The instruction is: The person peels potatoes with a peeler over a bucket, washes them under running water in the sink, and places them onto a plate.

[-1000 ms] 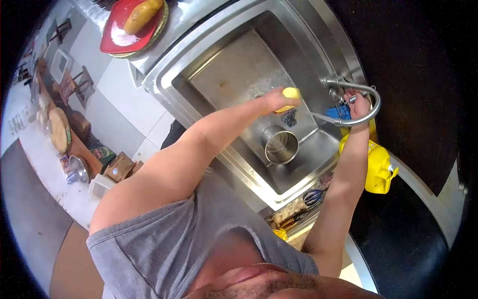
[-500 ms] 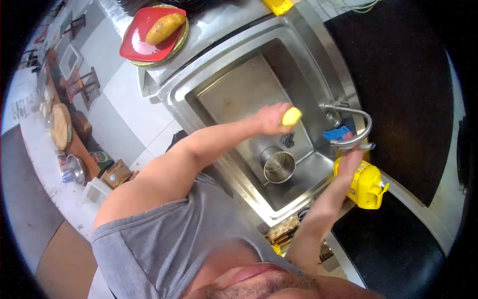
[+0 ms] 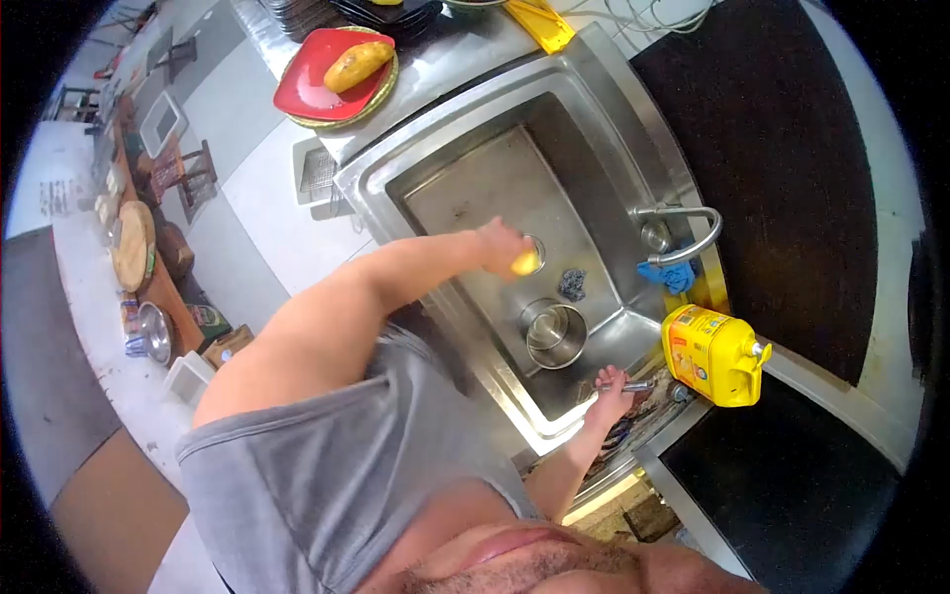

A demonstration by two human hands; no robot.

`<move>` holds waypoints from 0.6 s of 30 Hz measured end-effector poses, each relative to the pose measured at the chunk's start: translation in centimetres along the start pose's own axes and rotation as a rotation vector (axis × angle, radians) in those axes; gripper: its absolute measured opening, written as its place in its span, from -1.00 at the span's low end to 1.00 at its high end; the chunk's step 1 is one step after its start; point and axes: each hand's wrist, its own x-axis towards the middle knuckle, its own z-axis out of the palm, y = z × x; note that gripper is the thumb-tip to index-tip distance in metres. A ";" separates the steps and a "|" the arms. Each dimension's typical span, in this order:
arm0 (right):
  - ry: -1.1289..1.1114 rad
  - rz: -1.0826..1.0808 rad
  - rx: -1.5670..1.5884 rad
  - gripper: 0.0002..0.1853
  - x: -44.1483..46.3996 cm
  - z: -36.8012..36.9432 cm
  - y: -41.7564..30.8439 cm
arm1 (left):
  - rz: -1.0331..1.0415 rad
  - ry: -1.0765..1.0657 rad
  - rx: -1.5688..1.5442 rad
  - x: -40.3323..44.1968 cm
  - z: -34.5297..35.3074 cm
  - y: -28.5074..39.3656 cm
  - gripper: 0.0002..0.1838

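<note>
My left hand is over the sink, closed around a small yellow piece whose kind I cannot make out. The drain ring shows just behind it. My right hand is at the sink's near right edge, its fingers curled around a short silver utensil; its working end is not clear. A steel pot stands in the sink between both hands. Beside the pot lies a dark scouring pad. To the right of my right hand stands a yellow jug.
A curved tap rises at the sink's right rim, with a blue cloth below it. At the back left, a red plate holds a yellow-brown oblong item. Dark stacked plates and a yellow tray sit behind.
My left hand has moved left and slightly down with the yellow piece. My right hand has come away from the tap, down and left, with the silver utensil. The view has shifted slightly.
</note>
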 end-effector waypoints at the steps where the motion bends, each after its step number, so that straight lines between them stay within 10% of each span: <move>1: -0.011 0.017 -0.004 -0.80 -0.2 -0.3 0.5 | -0.055 0.099 -0.035 -2.0 -1.8 -0.3 -0.25; 8: -0.066 0.041 0.017 -0.79 -3.2 -0.8 2.5 | -0.533 1.025 -0.121 -16.8 -13.7 -14.7 -0.30; 11: 0.037 0.001 -0.017 -0.80 -7.3 0.3 1.8 | -0.940 0.991 -0.188 -21.2 -16.3 -25.1 -0.18; 18: 0.194 0.042 -0.102 -0.73 -15.3 5.3 2.4 | -0.989 0.879 -0.017 -21.7 -15.3 -36.6 -0.19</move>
